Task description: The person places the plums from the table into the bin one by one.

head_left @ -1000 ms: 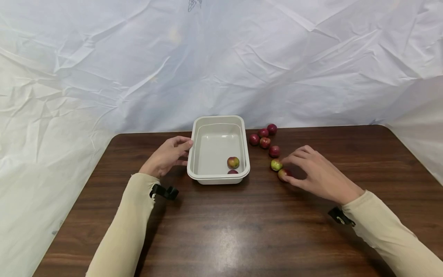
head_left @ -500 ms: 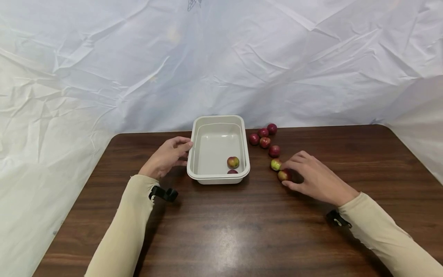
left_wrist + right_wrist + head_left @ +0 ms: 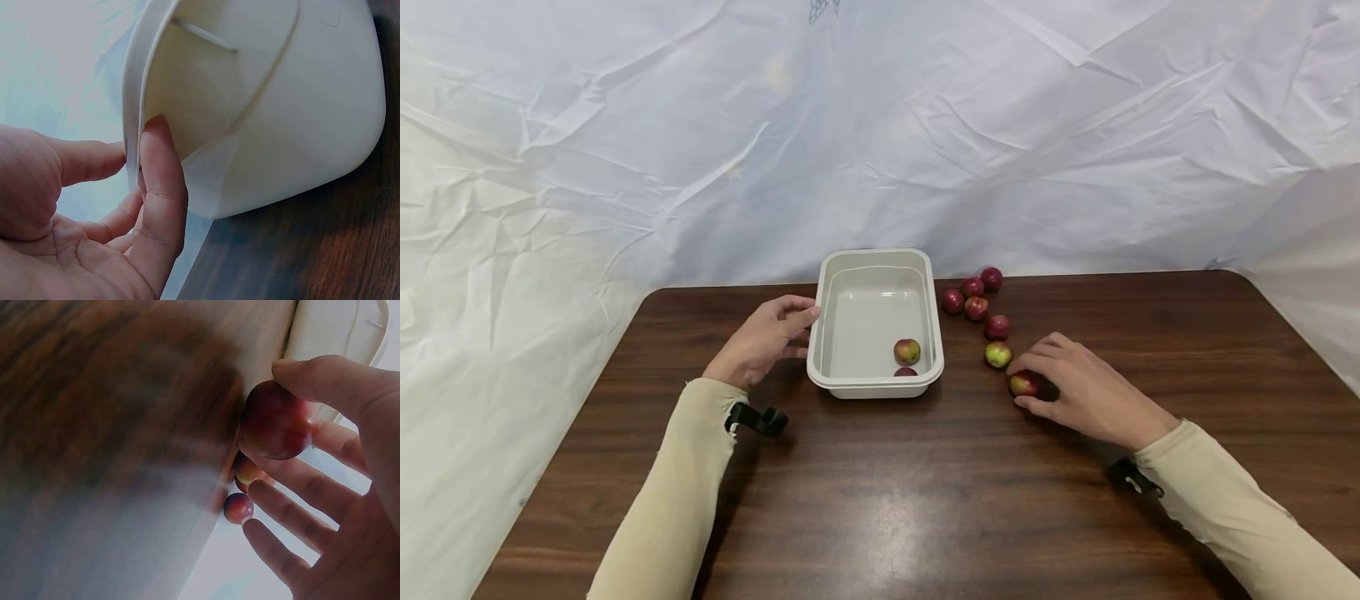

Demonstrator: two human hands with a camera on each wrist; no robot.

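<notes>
While right hand (image 3: 1086,390) pinches small red-green apple (image 3: 1023,383) on dark wooden desk (image 3: 925,492), grip narrow: thumb under, index fingertip on top. Best keep pinch centred, round fruit likely rolls; lift straight, clear yellow-green apple (image 3: 997,355) just beside. Left hand (image 3: 762,340) fingers straight against rim of beige rectangular plastic tub (image 3: 874,387), steadying. Held apple glossy, mostly red, right of tub.
</notes>
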